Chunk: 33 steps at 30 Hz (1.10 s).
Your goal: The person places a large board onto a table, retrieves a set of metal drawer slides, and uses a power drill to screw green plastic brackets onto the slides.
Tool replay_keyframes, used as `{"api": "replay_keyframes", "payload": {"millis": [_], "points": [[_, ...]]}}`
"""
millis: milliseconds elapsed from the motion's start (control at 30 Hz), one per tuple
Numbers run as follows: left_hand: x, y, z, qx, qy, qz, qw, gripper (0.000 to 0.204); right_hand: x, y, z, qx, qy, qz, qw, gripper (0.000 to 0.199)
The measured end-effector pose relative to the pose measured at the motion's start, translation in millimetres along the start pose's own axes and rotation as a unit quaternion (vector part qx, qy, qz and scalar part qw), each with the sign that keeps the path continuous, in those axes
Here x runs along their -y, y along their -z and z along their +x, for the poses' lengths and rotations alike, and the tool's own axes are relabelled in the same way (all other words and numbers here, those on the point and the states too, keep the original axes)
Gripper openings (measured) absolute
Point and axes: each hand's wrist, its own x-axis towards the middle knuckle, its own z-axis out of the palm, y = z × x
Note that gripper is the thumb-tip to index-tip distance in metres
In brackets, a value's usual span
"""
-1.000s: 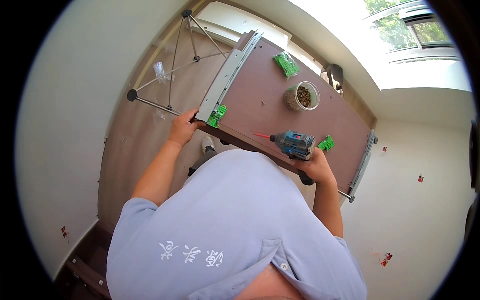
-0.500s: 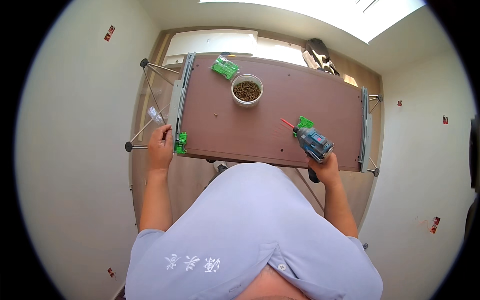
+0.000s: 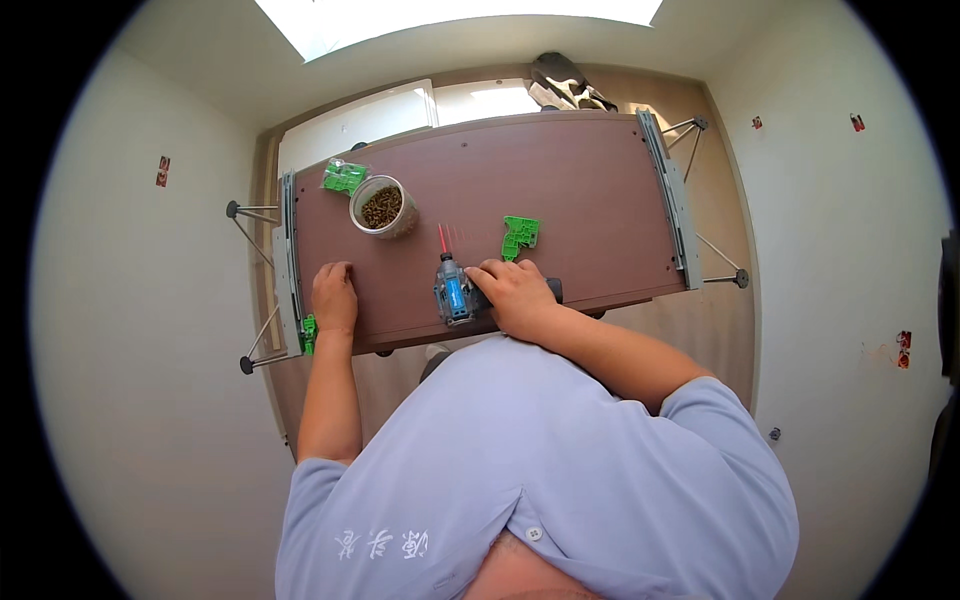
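My right hand (image 3: 518,298) is wrapped round the handle of a blue and grey cordless drill (image 3: 455,292), near the front edge of a brown panel (image 3: 480,180). Its red bit points away from me. At the panel's left side my left hand (image 3: 335,297) reaches down with its fingers drawn together at the surface; what they hold, if anything, is hidden. A clear tub (image 3: 398,222) of small brass-coloured screws stands beyond this hand. Just past my right hand lies a green plastic bracket (image 3: 519,236). Another green bracket (image 3: 309,334) sits at the near left corner, beside my left wrist.
Metal drawer slides (image 3: 668,195) run along both short sides of the panel. Metal legs with black round feet (image 3: 740,276) stick out beyond them. A bag of green parts (image 3: 345,177) lies behind the tub. White boards (image 3: 360,120) and a dark bag (image 3: 560,75) are at the back.
My left hand has left the left drawer slide and moved inward onto the panel. The drill has swung left, its bit now pointing away from me. The view has shifted.
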Motion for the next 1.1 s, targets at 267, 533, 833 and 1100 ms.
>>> {"api": "replay_keyframes", "payload": {"millis": [267,533,833,1100], "points": [[-5.4,7.2,-41.3,-0.020,0.062,-0.158,0.985,0.020,12.1,-19.6,15.0,-0.057,0.000,-0.045,0.997,0.056],[4.7,51.2,-138.1,0.110,0.169,-0.490,0.848,0.016,-58.3,23.6,24.6,-0.092,-0.080,-0.084,0.989,0.049],[32.9,37.6,-221.4,0.167,0.233,-0.578,0.764,0.015,-99.6,0.8,-24.9,-0.267,-0.279,0.090,0.918,0.042],[5.6,11.0,-270.4,0.213,0.239,-0.561,0.763,0.017,-136.6,23.3,-117.7,-0.167,-0.392,-0.019,0.904,0.041]]}}
